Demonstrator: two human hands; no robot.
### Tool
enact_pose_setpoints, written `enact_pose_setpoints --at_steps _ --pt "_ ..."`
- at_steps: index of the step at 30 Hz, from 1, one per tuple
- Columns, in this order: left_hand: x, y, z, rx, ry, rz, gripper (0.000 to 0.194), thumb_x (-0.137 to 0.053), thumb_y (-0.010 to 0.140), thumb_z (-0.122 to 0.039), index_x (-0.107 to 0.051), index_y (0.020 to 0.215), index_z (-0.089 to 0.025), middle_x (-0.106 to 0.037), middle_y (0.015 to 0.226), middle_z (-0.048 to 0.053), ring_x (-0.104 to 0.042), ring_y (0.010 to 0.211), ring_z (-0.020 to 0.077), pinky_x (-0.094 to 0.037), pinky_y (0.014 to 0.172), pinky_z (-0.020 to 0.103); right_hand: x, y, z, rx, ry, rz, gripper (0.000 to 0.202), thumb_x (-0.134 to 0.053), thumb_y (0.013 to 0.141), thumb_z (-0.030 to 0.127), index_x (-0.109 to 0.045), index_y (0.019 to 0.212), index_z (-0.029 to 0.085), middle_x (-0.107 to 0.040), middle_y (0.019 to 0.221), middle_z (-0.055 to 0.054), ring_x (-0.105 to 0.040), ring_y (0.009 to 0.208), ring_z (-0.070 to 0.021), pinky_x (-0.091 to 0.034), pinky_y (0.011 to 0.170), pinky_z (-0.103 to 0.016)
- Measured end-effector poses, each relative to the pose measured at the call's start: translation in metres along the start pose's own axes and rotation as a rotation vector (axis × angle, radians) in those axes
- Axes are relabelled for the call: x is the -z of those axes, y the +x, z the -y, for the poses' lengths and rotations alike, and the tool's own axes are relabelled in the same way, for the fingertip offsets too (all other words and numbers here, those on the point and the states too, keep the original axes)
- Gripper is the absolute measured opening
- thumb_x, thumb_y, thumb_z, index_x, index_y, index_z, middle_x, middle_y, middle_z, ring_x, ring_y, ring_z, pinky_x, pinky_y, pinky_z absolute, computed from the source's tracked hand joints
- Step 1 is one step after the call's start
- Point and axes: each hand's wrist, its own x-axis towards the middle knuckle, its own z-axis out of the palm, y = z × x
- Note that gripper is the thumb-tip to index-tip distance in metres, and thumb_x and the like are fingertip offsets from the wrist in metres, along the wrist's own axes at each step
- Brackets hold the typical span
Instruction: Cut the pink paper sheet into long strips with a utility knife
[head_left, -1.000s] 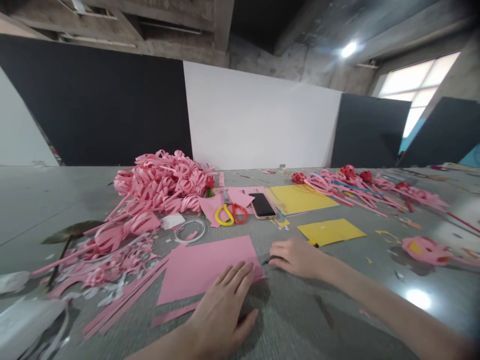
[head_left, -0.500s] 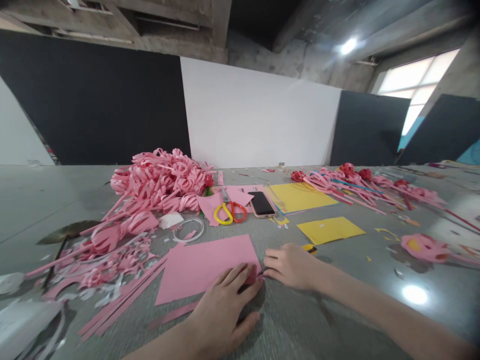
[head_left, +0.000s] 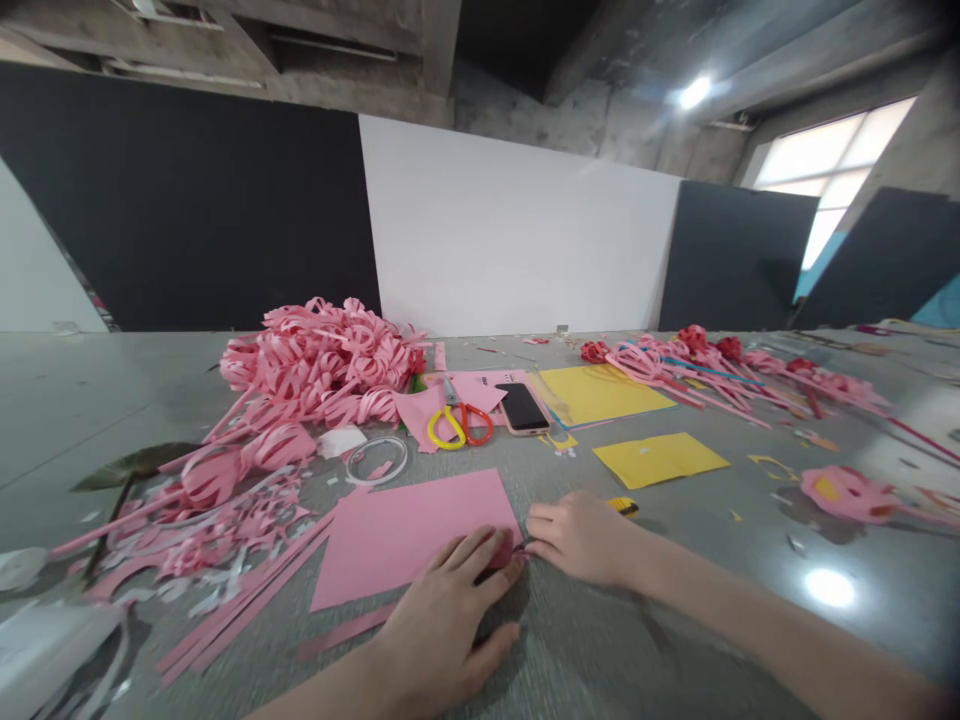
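Note:
A pink paper sheet (head_left: 405, 530) lies on the grey surface in front of me. My left hand (head_left: 450, 610) rests on its lower right part, fingers spread. By the sheet's right edge, my right hand (head_left: 577, 540) has its fingers pressed together near my left fingertips; whatever they pinch is too small to make out. A loose pink strip (head_left: 349, 632) lies below the sheet, partly behind my left hand. Just beyond my right hand sits a yellow and black object (head_left: 623, 506), partly hidden. More long pink strips (head_left: 244, 605) lie to the left of the sheet.
Scissors (head_left: 460, 425), a phone (head_left: 523, 410) and a roll of tape (head_left: 377, 461) lie beyond the sheet. Yellow papers (head_left: 660, 460) are at the right. A heap of pink paper flowers (head_left: 322, 360) stands back left, with scraps (head_left: 217, 530) nearer; more flowers (head_left: 697, 365) lie back right.
My right hand has shifted very slightly left, showing more of the yellow and black object. My left hand stays in place on the pink sheet.

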Motion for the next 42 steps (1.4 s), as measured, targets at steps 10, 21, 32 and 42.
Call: enact_pose_setpoints --at_steps 10,21,32,42 --pt "0.000 0.002 0.000 0.032 -0.006 -0.017 0.051 -0.047 0.081 -0.037 -0.031 0.129 -0.029 -0.028 0.137 0.005 -0.023 0.124 0.0230 -0.024 0.100 0.042 -0.001 0.000 -0.002 0.037 -0.008 0.024 0.021 -0.039 0.086 0.029 -0.057 0.082 0.019 -0.060 0.074 0.000 -0.053 0.054 -0.0114 -0.026 0.048 -0.024" --pt "0.002 0.002 0.000 0.031 -0.035 -0.014 0.051 -0.047 0.081 -0.037 -0.031 0.129 -0.028 -0.028 0.137 0.005 -0.023 0.124 0.0235 -0.023 0.100 0.043 0.003 0.000 -0.005 0.029 0.015 0.064 0.024 -0.038 0.087 0.031 -0.057 0.080 0.019 -0.060 0.072 0.000 -0.053 0.054 -0.0115 -0.025 0.049 -0.024" --pt "0.004 0.001 -0.002 0.047 -0.037 0.012 0.049 -0.045 0.082 -0.039 -0.033 0.128 -0.027 -0.028 0.137 0.006 -0.022 0.124 0.0231 -0.023 0.099 0.043 0.015 -0.002 -0.012 0.029 0.028 0.124 0.024 -0.040 0.085 0.031 -0.058 0.076 0.019 -0.062 0.072 0.000 -0.054 0.056 -0.0126 -0.023 0.049 -0.025" --pt "0.002 0.002 0.001 0.040 -0.086 0.006 0.048 -0.048 0.080 -0.039 -0.036 0.126 -0.031 -0.028 0.137 0.004 -0.024 0.123 0.0249 -0.022 0.099 0.045 0.020 -0.016 -0.040 -0.126 0.188 0.234 0.029 -0.040 0.083 0.031 -0.058 0.065 0.017 -0.061 0.065 -0.003 -0.054 0.060 -0.0149 -0.027 0.052 -0.024"
